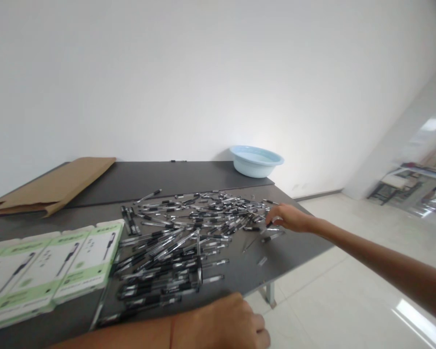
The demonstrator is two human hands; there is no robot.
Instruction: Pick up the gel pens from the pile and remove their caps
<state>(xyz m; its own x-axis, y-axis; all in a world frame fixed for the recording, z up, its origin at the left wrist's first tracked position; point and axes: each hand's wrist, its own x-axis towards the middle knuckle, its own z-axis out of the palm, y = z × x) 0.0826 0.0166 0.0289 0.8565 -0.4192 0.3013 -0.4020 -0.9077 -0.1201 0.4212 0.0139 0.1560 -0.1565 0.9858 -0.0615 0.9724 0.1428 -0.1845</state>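
Black and clear pens (pixel 167 247) lie in a large loose pile across the dark table (pixel 287 257). At the pile's right side, my right hand (pixel 285 218) has its thumb and fingers pinched on the dark end of a pen, which slants down to the left. My left hand (pixel 236 322) is at the table's front edge, below the pile, with its back up and its fingers curled; what it holds, if anything, is hidden. Green and white pen boxes (pixel 83 259) lie in a row at the left.
A light blue basin (pixel 256 162) stands at the table's back right. A flat brown paper bag (pixel 58 184) lies at the back left. One pen (pixel 178 161) lies near the white wall. Beyond the right edge is a pale tiled floor, with furniture farther off.
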